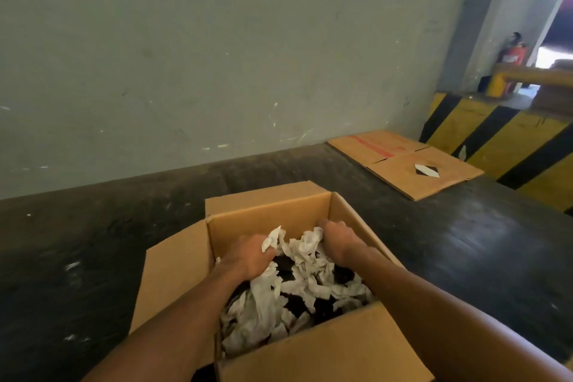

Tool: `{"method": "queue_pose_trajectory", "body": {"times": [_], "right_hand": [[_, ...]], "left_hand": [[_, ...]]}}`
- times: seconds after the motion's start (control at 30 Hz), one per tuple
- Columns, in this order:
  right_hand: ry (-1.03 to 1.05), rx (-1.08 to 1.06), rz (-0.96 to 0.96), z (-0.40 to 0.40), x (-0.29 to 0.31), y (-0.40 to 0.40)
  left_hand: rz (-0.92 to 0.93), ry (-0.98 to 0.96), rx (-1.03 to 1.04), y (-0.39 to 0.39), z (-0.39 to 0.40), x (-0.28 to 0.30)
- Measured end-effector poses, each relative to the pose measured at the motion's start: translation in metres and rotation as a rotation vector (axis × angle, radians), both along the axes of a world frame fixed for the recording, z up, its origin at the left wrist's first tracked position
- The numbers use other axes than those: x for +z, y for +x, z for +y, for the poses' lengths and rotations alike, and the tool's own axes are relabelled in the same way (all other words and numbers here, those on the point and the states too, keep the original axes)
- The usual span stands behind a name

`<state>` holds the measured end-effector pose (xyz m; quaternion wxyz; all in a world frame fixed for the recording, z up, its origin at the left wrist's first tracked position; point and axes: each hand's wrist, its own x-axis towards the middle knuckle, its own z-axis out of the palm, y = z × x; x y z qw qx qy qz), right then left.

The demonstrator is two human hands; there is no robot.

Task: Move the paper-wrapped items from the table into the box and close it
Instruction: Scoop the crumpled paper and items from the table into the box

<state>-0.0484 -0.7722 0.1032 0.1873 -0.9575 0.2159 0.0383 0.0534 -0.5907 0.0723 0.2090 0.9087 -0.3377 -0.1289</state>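
Both hands are down inside the box (269, 347): left hand (252, 254) is curled round a wad of white paper (273, 237), right hand (336, 240) is curled into the paper near the far wall, fingers buried so can't tell exactly what it grips. Wrapped items (297, 282) sit loose in the box w/ dark stuff showing between the paper, heaped approx to the rim. All four flaps are open; none folded in yet. No wrapped items visible on the dark table (93, 242), so loading looks about done. Risks: paper heaped high could stop the flaps lying flat, or wrapping could pull loose as the hands come out. A flattened carton (406, 164) lies well apart at the far right, w/ red print too blurred to read and a black-and-white diamond mark.
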Motion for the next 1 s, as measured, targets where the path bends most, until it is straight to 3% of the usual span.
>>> {"method": "queue_pose_trajectory", "body": {"times": [0.13, 0.27, 0.4, 0.57, 0.77, 0.9, 1.0], "right_hand": [[0.052, 0.046, -0.022, -0.016, -0.014, 0.021], [0.088, 0.134, 0.029, -0.033, -0.028, 0.04], [0.061, 0.243, 0.115, -0.044, -0.034, 0.052], [-0.079, 0.308, 0.07, -0.048, -0.044, 0.062], [-0.122, 0.254, 0.039, -0.047, -0.062, 0.065], [-0.159, 0.321, 0.094, -0.043, -0.082, 0.06], [-0.078, 0.443, 0.36, -0.04, -0.104, 0.055]], "left_hand": [[0.048, 0.13, 0.046, 0.015, -0.007, -0.017], [-0.033, 0.346, 0.126, 0.018, -0.007, -0.019], [0.004, 0.416, 0.191, 0.009, -0.004, -0.014], [0.066, 0.419, 0.265, -0.003, -0.005, -0.016], [-0.045, 0.493, 0.31, -0.009, -0.011, -0.03], [0.215, 0.403, 0.32, -0.006, -0.02, -0.054], [0.407, 0.454, 0.201, -0.008, -0.029, -0.08]]}}
